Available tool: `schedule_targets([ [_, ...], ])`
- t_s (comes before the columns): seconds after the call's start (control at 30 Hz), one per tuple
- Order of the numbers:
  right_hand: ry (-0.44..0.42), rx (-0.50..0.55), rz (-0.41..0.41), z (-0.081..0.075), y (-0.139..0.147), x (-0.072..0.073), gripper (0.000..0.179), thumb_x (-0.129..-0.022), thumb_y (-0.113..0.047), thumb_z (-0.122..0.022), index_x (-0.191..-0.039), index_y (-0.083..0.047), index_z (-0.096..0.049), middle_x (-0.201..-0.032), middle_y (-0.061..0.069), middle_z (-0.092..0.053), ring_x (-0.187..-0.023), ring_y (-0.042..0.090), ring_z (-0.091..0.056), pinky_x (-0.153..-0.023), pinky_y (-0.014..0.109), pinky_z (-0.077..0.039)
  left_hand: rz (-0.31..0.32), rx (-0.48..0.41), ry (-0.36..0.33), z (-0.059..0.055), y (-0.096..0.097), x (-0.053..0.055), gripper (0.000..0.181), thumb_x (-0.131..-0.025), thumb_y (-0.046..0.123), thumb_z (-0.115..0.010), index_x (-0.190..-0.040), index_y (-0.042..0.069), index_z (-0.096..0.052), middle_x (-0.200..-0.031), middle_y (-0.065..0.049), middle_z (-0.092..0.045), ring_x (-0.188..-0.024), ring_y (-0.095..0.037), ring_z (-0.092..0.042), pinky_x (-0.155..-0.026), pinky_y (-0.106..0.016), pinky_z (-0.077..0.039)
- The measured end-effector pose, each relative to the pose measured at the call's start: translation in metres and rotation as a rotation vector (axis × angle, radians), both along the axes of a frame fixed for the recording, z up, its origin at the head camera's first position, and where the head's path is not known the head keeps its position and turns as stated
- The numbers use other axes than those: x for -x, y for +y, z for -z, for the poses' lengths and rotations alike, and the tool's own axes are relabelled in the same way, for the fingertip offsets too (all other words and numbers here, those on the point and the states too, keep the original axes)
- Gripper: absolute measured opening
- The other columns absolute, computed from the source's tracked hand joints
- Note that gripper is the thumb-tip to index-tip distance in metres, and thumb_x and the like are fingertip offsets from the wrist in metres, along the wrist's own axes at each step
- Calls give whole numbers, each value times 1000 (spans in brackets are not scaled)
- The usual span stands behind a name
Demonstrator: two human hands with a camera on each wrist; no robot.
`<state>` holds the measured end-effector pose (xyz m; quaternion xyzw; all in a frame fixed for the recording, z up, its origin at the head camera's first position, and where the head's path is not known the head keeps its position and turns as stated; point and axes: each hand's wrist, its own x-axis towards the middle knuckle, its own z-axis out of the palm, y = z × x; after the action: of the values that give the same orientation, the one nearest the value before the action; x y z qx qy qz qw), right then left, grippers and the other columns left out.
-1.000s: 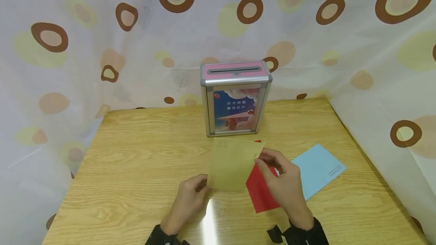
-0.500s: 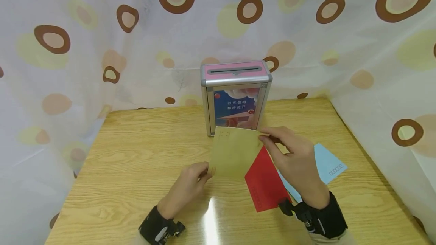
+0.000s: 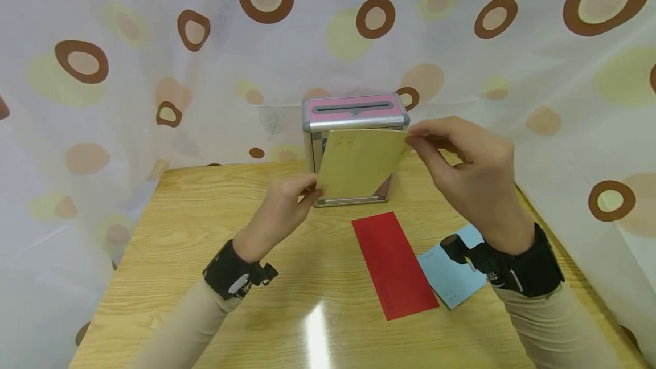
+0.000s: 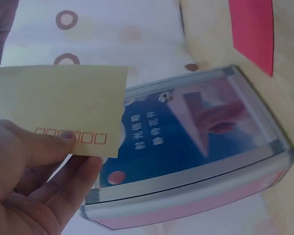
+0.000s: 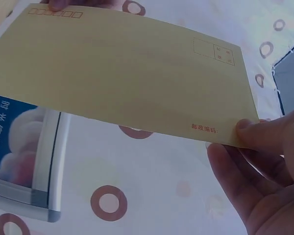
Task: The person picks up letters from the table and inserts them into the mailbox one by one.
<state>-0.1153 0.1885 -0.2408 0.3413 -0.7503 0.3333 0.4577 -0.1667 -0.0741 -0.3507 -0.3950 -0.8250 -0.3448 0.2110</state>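
A yellow-tan envelope (image 3: 359,164) is raised in front of the mailbox (image 3: 356,121), a silver-framed box with a pink top and a slot (image 3: 353,107). My left hand (image 3: 287,204) pinches its left edge between thumb and fingers; in the left wrist view the thumb lies over the red postcode squares. My right hand (image 3: 471,169) pinches the opposite corner, near red printed characters in the right wrist view. The envelope (image 5: 127,73) is tilted and hides most of the box's picture panel in the head view.
On the wooden table (image 3: 215,232) a red envelope (image 3: 394,266) lies below the box. A light blue envelope (image 3: 451,272) lies to its right, partly hidden by my right arm. Patterned curtain (image 3: 205,73) closes off the back and sides.
Both hands have lifted the yellow-tan envelope up and away from the table, toward the mailbox. The red envelope, formerly partly covered, is now fully visible.
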Motion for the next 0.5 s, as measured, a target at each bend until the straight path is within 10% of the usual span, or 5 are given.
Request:
schedule_targets([
  [0.5, 40, 195, -23, -54, 6, 29, 11, -80, 8, -73, -91, 7, -72, -87, 17, -72, -80, 16, -68, -80, 23, -57, -60, -27, 204, -76, 22, 33, 23, -92, -6, -61, -113, 2, -63, -98, -14, -71, -82, -20, -68, -71, -32, -57],
])
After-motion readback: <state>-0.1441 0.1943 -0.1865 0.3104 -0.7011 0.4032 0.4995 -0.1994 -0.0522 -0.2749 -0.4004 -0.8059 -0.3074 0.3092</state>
